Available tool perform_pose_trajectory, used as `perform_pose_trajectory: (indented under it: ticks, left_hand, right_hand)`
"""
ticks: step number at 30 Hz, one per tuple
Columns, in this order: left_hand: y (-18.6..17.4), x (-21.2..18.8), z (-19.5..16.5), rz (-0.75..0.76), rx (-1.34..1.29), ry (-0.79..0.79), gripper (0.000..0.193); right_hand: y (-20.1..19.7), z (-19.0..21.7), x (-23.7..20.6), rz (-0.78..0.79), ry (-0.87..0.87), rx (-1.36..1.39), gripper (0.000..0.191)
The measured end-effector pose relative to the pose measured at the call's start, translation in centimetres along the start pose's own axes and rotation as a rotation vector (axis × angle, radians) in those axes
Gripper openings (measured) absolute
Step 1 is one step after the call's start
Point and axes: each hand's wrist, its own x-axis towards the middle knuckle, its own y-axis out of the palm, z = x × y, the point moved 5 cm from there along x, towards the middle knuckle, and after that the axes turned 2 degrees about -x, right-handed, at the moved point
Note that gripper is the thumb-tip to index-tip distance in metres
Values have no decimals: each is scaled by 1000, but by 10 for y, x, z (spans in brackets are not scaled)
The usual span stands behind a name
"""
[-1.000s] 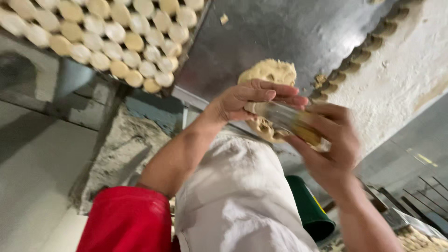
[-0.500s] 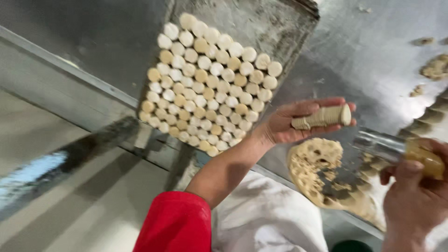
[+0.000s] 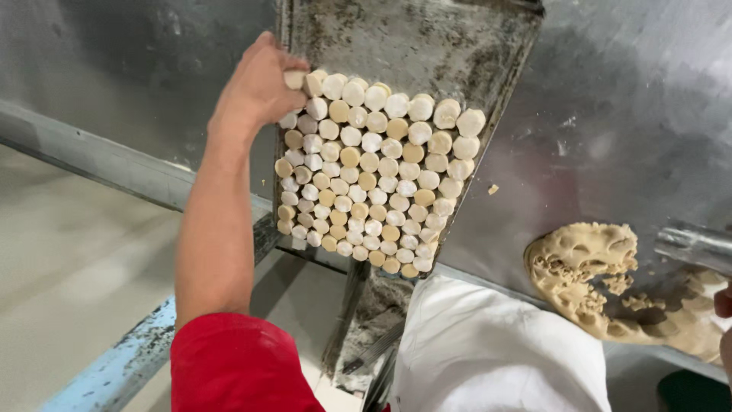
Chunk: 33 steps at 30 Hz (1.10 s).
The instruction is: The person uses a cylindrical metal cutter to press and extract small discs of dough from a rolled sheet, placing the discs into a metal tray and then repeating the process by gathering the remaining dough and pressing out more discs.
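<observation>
Left hand moved onto tray, arm outstretched, clenched on dough piece at far corner of rows. Right hand at frame edge, grip unreadable. Dough lump on steel bench beside tray.

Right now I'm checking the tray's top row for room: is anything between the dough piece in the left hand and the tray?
Nothing visible. The left hand already holds the dough piece at the top-left corner of the packed dough pieces, against the metal tray.

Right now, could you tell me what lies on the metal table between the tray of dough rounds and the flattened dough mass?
In the head view, almost nothing: bare metal table separates the tray from the dough mass, apart from one small dough crumb.
</observation>
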Motion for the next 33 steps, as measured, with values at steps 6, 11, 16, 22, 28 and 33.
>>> perform_pose_trajectory:
  ticks: [6, 11, 16, 22, 28, 33]
  left_hand:
    - [-20, 18, -16, 98, -200, -70, 43]
    - [52, 46, -116, 225, -641, 258, 46]
    - [122, 45, -202, -48, -201, 452, 49]
    - [142, 45, -174, 138, -8, 242, 42]
    - [146, 22, -182, -27, 130, 386, 57]
    - [192, -63, -283, -499, -278, 390, 22]
  right_hand:
    - [0, 13, -5, 7, -15, 31, 36]
    - [-22, 40, -17, -44, -92, 110, 47]
    - [-24, 1, -31, -14, 135, 23, 61]
    - [-48, -50, -31, -118, -14, 263, 38]
    - [-66, -49, -9, -39, 304, 389, 57]
    - [-93, -15, -17, 23, 12, -194, 51]
